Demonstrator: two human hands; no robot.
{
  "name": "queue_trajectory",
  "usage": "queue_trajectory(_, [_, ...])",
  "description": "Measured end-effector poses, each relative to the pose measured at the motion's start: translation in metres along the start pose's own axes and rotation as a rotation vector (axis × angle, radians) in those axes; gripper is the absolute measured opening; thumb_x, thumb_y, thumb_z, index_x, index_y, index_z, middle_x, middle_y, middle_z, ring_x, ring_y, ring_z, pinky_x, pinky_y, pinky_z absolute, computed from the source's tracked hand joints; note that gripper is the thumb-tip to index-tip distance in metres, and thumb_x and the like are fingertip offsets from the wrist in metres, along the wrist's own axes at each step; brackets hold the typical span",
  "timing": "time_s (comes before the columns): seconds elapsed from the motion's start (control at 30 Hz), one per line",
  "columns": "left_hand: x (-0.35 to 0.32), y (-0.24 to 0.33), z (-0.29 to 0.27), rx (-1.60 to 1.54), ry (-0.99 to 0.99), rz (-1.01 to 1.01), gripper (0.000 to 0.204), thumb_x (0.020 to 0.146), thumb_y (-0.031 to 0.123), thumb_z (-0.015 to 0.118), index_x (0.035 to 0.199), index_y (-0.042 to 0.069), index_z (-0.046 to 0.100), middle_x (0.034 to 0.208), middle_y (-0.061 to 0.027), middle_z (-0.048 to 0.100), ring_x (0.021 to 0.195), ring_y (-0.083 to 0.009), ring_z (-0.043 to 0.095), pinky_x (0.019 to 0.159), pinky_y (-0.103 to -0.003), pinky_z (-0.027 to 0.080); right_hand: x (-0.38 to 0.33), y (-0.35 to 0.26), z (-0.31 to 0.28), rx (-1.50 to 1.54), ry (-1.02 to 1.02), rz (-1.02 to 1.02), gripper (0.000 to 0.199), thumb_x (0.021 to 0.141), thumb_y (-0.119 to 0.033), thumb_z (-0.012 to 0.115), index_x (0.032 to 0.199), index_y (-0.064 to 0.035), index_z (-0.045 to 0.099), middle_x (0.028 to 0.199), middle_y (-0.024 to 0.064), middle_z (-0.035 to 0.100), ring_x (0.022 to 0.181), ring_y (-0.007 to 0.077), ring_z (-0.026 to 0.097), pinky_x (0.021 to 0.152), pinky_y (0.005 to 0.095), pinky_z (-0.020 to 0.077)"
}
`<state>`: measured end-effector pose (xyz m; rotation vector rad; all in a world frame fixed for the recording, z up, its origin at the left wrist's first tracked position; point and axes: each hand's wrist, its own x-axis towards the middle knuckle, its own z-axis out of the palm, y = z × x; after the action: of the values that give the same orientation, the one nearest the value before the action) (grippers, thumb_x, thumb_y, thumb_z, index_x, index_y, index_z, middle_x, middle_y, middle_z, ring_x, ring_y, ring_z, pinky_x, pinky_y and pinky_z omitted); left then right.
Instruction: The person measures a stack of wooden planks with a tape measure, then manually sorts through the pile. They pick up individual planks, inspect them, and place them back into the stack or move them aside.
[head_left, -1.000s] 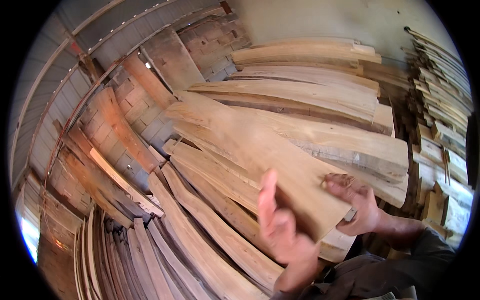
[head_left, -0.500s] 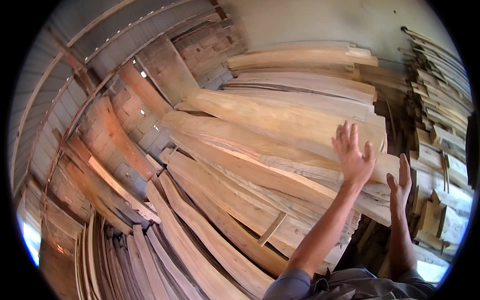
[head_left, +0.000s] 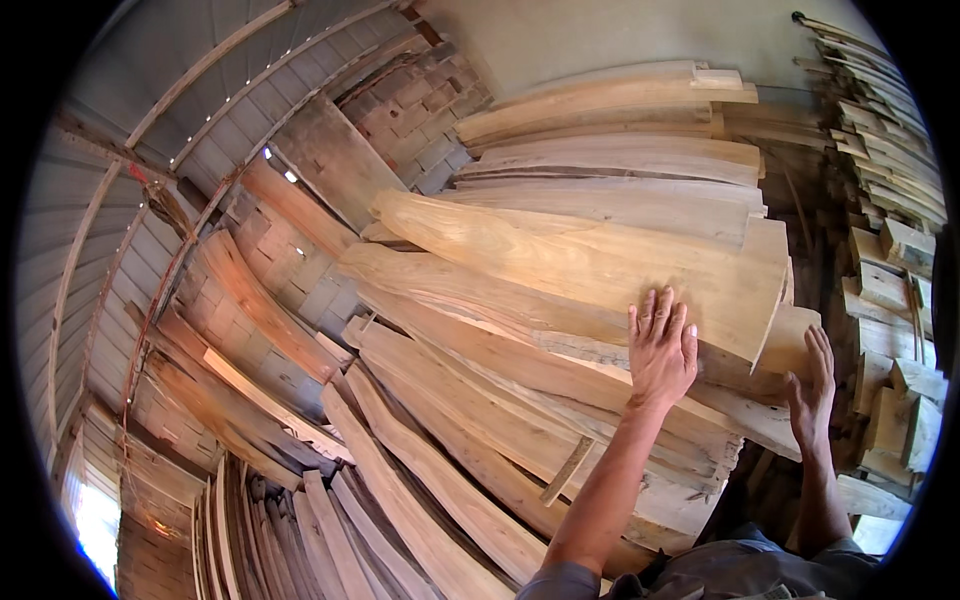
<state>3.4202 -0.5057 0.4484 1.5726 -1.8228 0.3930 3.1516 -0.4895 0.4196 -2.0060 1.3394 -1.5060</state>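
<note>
A broad pale plank (head_left: 600, 262) leans on top of a stack of planks (head_left: 520, 400), and the left hand (head_left: 660, 350) lies flat on its face with fingers (head_left: 665, 312) straight and close together, gripping nothing. The right hand (head_left: 812, 385) presses open-palmed against the plank's cut end, fingers spread slightly and pointing up. Beyond the fingertips more boards (head_left: 610, 105) rest against a brick wall (head_left: 420, 110), and short offcuts (head_left: 890, 260) are piled just right of the right hand.
</note>
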Motion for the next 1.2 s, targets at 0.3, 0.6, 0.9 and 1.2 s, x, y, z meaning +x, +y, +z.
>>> queue_trajectory(0.3, [0.003,-0.004,0.006,-0.01,0.04,0.018,0.043,0.099,0.029,0.038,0.126,0.0,0.056,0.147,-0.0142,0.042,0.14,-0.0365,0.03,0.115,-0.051,0.018,0.031,-0.029,0.022,-0.052,-0.2,-0.171,0.08,0.064,-0.008,0.071,0.137,0.0056,0.041,0.139,0.0287,0.042,0.129,0.0452,0.041,0.107,0.0484,0.0366])
queue_trajectory(0.6, [-0.003,-0.004,0.031,-0.033,0.184,0.031,0.039,0.096,0.021,0.038,0.116,-0.007,0.057,0.14,-0.0209,0.047,0.134,-0.0406,0.037,0.113,-0.054,0.02,0.024,-0.009,0.028,-0.213,-0.221,-0.227,0.087,0.067,-0.022,0.074,0.141,0.003,0.035,0.144,0.0254,0.037,0.125,0.0421,0.045,0.105,0.0483,0.0381])
queue_trajectory(0.9, [0.002,-0.01,0.048,-0.097,0.374,0.086,0.041,0.097,0.026,0.033,0.115,-0.002,0.057,0.134,-0.0199,0.053,0.132,-0.0397,0.041,0.113,-0.052,0.017,0.023,-0.019,0.029,-0.241,-0.22,-0.212,0.089,0.064,-0.018,0.073,0.141,0.0031,0.035,0.143,0.0281,0.038,0.124,0.0451,0.046,0.103,0.0501,0.0387])
queue_trajectory(1.2, [0.001,-0.012,0.049,-0.118,0.391,0.034,0.039,0.096,0.026,0.034,0.109,-0.001,0.06,0.132,-0.019,0.056,0.132,-0.0388,0.042,0.113,-0.052,0.017,0.03,-0.029,0.034,-0.199,-0.177,-0.278,0.082,0.065,-0.011,0.066,0.14,0.0044,0.036,0.14,0.0299,0.041,0.118,0.0471,0.051,0.099,0.0491,0.0427])
